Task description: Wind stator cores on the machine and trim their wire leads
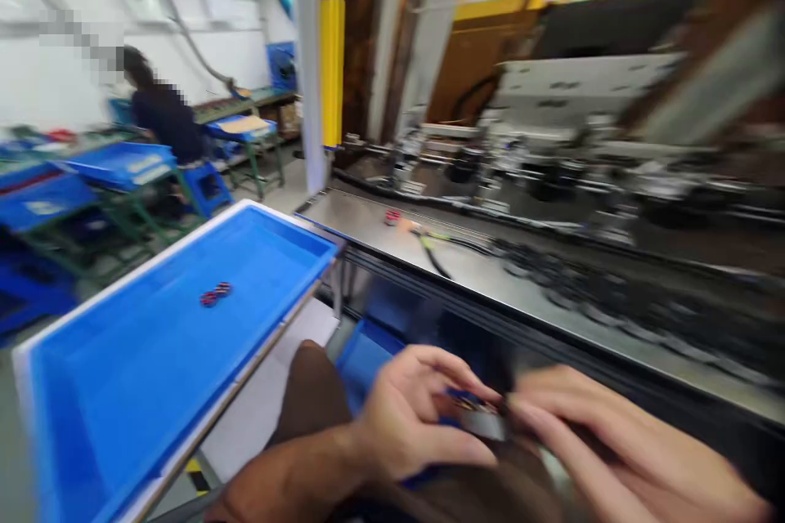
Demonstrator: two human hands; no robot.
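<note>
Left hand (410, 417): lower middle of frame, fingers curled, thumb and fingertips close together with a small round part pinched between them.
Right hand (619, 441): lower right, fingers drawn together and pointing in at the part's right edge; motion-smeared, so cannot tell if it grips or only touches.
Small round part (483, 422): lower middle, between the two hands — grey metallic side, some copper-colored bits on top; mostly covered by fingers, detail lost to blur.
Blue tray (153, 384): left half of frame, light rim, bottom end cut off by the frame edge.
Red-and-black pieces (214, 294): near the middle of the tray, close together, too blurred to count surely.
Metal ledge (361, 221): runs from center to right edge.
Pliers (432, 252): on the ledge just right of center, dark and green handles, jaws hard to make out.
Red piece (392, 216): on the ledge, left of the pliers.
Dark rings (564, 282): row along the ledge toward the right edge — smeared together, count unclear.
Machine (527, 139): upper right, fixtures blurred, top cut off.
Blue bin (368, 351): below the ledge, partly hidden behind the left hand.
Person (168, 118): upper left, dark top, seated on a blue stool (208, 188), head partly pixelated.
</note>
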